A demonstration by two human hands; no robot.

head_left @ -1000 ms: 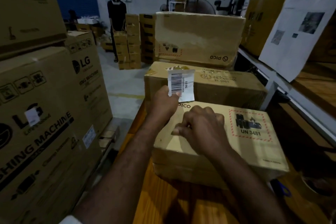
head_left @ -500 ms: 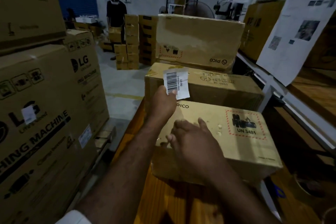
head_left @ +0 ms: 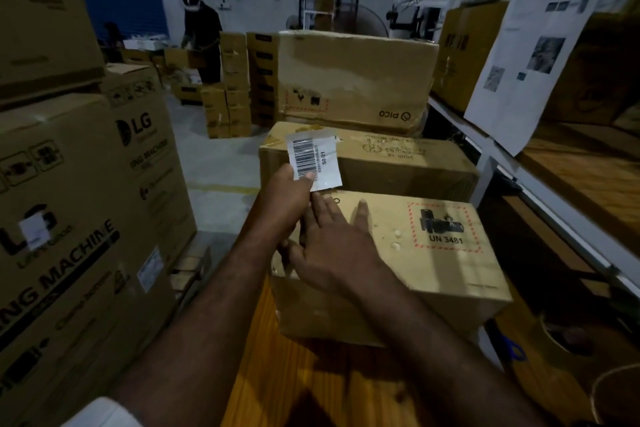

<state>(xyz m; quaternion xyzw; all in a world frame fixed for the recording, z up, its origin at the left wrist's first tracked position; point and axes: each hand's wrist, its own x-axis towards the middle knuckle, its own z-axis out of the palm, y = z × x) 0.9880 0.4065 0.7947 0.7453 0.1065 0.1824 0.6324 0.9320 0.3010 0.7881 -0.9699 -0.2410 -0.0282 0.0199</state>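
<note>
My left hand pinches a white barcode label by its lower edge and holds it upright above the near cardboard box. That box carries a red-framed UN 3481 mark and sits on a wooden table. My right hand lies flat on the box's top left part with the fingers spread and straight, just below the label.
A second box and a larger PICO box stand behind. Big LG washing machine cartons wall the left side. White shelving with paper sheets runs along the right. A person works at stacked boxes far back.
My right hand has opened from a curled fist to flat, spread fingers on the box top. The left hand holds the label at about the same place.
</note>
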